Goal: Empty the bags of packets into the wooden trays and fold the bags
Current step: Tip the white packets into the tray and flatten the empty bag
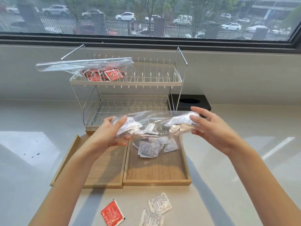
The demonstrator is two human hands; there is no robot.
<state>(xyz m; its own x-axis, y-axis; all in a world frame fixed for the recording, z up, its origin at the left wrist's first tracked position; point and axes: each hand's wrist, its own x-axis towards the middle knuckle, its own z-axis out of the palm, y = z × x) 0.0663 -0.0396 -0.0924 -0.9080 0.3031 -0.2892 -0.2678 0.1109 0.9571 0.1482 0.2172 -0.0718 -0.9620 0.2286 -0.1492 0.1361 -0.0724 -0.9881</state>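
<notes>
Fingers (121, 123) of both hands pinch the clear bag (154, 123) above the right tray's rim (185, 159).

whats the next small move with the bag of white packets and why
Probably tip and shake the clear bag, held by the left hand and right hand, over the right tray: some white packets lie there already, but more remain inside.

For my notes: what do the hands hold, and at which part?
Both hold the clear bag of white packets: left hand at one end, right hand at the other.
</notes>
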